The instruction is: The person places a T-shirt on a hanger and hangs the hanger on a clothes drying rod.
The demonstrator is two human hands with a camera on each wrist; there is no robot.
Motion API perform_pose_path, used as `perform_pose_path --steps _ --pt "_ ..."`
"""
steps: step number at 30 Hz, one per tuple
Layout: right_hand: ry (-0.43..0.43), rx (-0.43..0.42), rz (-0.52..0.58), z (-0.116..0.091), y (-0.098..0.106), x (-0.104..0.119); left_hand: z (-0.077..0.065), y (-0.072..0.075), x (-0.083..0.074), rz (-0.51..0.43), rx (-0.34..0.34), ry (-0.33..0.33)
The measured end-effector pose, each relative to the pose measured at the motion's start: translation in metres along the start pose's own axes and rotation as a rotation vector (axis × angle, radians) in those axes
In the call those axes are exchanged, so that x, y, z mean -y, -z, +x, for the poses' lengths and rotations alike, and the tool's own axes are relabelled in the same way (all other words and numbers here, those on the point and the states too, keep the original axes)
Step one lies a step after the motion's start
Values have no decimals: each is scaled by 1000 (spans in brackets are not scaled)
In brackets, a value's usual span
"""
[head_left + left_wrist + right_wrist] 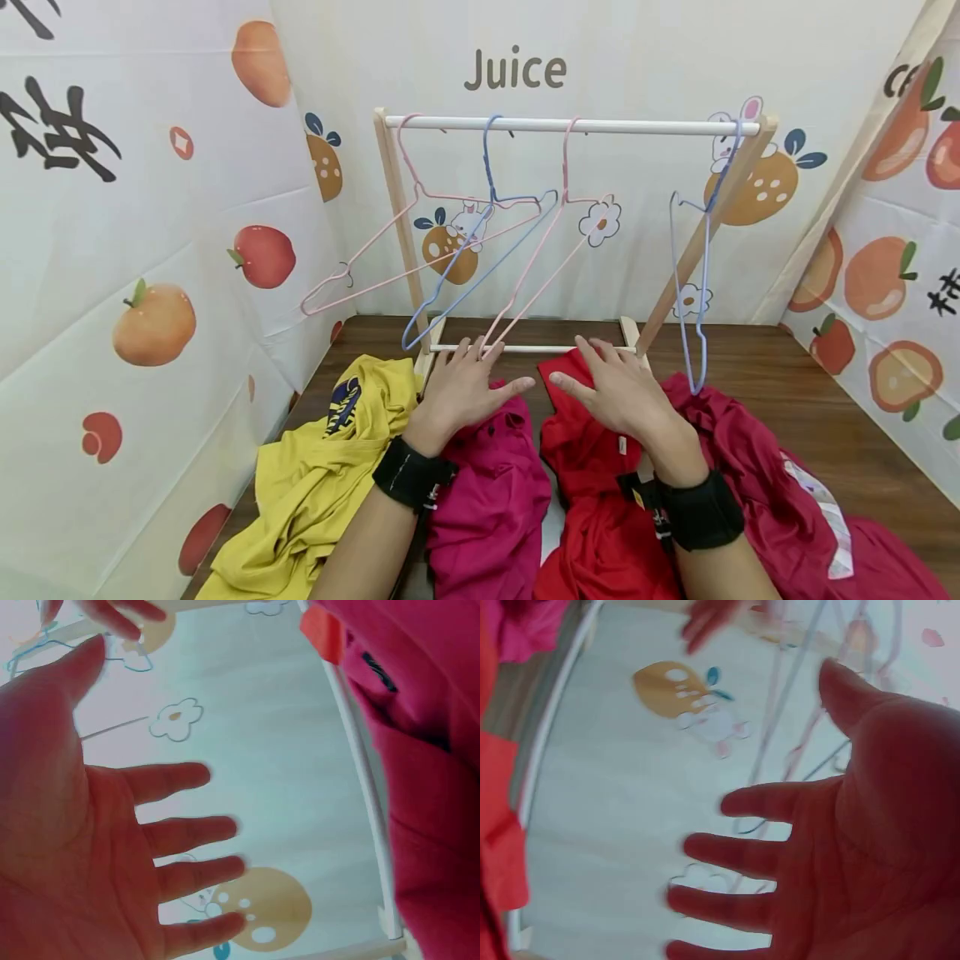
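Left grip (463, 388) splayed, right grip (624, 390) splayed

Far side: table (757, 354) is being topped by rack (400, 208), backed by backdrop (645, 50) | rail (645, 127): three hangers (564, 167) are being borne left to centre, one hanger (707, 250) at right | near side, left to right: leftmost garment (307, 475), second garment (491, 500), third garment (588, 467), rightmost garment (772, 500) are being borne | before rack: left hand (467, 387), right hand (624, 392) are being held side by side
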State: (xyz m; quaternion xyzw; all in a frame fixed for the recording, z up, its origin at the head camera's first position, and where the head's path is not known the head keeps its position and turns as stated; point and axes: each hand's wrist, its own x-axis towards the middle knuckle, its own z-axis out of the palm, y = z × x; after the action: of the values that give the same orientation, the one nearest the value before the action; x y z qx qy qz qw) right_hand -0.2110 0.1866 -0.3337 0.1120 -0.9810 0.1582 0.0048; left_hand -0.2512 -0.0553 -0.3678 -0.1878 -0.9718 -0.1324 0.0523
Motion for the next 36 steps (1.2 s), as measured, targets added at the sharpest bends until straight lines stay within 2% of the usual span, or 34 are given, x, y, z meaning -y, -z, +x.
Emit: perform_pose_path --steps 5,8,12,17,20,22,26,30,32,36 --pt "16 23 -14 -19 18 16 -4 5 -2 3 -95 -83" --pt "56 -59 34 -35 29 26 -5 7 -4 -39 -132 -106" --pt "168 -278 132 -56 44 35 -6 9 -7 -71 -133 -127" --pt "295 -650 280 -75 58 33 -6 10 -10 -72 -138 -163" --pt "288 -833 382 -78 66 24 -6 10 -12 -62 -163 -186" --pt "230 -899 421 -78 70 16 -6 10 -12 -51 -178 -196" --pt "43 -931 427 -80 77 1 -10 11 -12 -50 -167 -189" --pt "-124 -863 401 -79 81 -12 -12 13 -12 -73 -138 -192" --pt "-169 -794 391 -78 83 -19 -12 14 -14 -93 -129 -203" --pt "-175 -643 378 -74 86 -32 -11 17 -18 -117 -115 -229"
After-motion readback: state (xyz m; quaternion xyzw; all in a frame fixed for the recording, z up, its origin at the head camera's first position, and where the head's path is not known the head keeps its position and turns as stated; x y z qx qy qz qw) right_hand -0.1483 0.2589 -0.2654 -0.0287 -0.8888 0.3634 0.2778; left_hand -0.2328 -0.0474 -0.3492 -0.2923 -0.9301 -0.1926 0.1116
